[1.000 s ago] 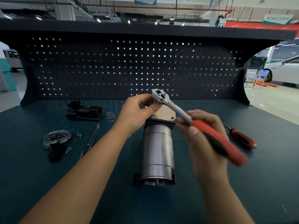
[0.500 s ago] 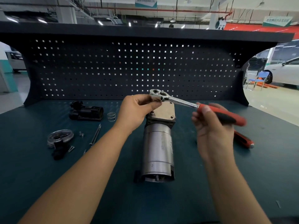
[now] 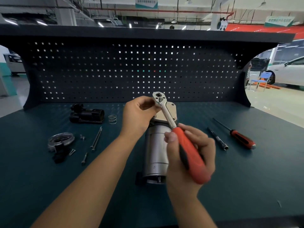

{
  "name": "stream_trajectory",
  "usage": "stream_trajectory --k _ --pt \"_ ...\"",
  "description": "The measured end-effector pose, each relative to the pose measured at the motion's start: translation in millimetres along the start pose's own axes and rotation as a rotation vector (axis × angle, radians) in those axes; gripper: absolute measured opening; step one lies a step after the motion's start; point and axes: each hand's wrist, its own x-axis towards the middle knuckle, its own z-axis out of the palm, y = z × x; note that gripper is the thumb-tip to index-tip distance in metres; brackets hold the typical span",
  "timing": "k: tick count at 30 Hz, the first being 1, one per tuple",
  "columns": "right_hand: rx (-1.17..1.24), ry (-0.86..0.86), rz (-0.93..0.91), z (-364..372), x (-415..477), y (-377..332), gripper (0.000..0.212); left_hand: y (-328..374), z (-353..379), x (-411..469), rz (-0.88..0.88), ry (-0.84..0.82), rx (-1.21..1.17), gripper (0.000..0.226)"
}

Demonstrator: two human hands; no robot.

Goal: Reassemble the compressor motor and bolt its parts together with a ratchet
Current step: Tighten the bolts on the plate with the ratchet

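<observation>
Workshop bench [image 3: 32, 186], mid-job: a person works a bolt at the far end of the motor [image 3: 155, 150], which lies on its side at bench centre, silver body pointing toward the camera, a pale plate [image 3: 171, 111] capping the far end; the ratchet [image 3: 166, 112] sits w/ its head over the plate's far-left corner, handle slanting back over the motor body. Left hand [image 3: 139, 116] is curled at the ratchet's head, thumb & fingers pinching just beneath it; whether they hold a socket or the bolt itself can't be told. Right hand [image 3: 192, 155] wraps its fingers round the red-and-black handle, thumb pressed to the handle's left side.

Step in hand, by the look of it: running down a plate bolt; reassembly seems far from done, since long bolts [image 3: 96, 139], a spring [image 3: 112, 119], a black housing [image 3: 87, 114] & a gauge [image 3: 60, 139] lie loose at left, well apart from the motor. Next move prob. calls for another swing of the handle, left hand keeping the head square on the bolt so it doesn't slip; after that the loose parts want fitting.

Vs. half a sec earlier: handle then stuck out to the right, approx. level; now it has swung round toward the person, right hand w/ it; left hand & motor sit in much the same spot. An extension bar [image 3: 218, 139], then hidden behind the right hand, now shows beside the screwdriver [image 3: 241, 139] at right.
</observation>
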Motion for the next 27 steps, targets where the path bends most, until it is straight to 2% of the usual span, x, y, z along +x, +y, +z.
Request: stream_trajectory --k 2,5,7,9,11,14,17,20,22,27 --pt "0.094 0.051 0.175 -11.8 23.2 4.2 0.014 0.3 -3.6 3.2 -0.012 -0.033 -0.015 0.026" --pt "0.395 0.064 0.625 -29.4 72.4 16.9 0.009 1.8 -5.7 7.7 -0.034 -0.116 -0.026 0.022" --pt "0.509 0.058 0.828 -35.9 87.5 22.0 0.011 1.8 -5.1 8.9 -0.048 -0.154 -0.031 0.02" --pt "0.53 0.025 0.806 -36.9 78.8 23.1 0.007 0.5 -4.8 8.1 -0.038 -0.153 -0.045 0.024" --pt "0.493 -0.023 0.638 -35.3 53.3 15.0 0.01 -1.6 -3.6 5.3 -0.03 -0.103 -0.102 0.025" --pt "0.231 -0.057 0.335 -25.5 10.2 -1.7 0.018 -3.8 0.6 0.4 -0.02 -0.017 -0.153 0.02" --pt "0.057 -0.075 0.202 -13.2 -6.0 -10.6 0.02 -2.5 1.3 -1.8 -0.004 0.008 -0.083 0.017" --pt "0.076 -0.061 0.237 -17.4 11.6 -8.6 0.017 -0.9 -0.5 -0.4 -0.012 0.011 -0.036 0.014" --pt "0.174 -0.083 0.305 -23.6 35.0 -2.1 0.011 0.0 0.2 2.1 -0.005 -0.023 0.005 0.015" --pt "0.468 -0.208 0.614 -35.3 94.6 24.1 0.02 0.6 -2.8 5.3 -0.005 -0.06 0.015 0.022"
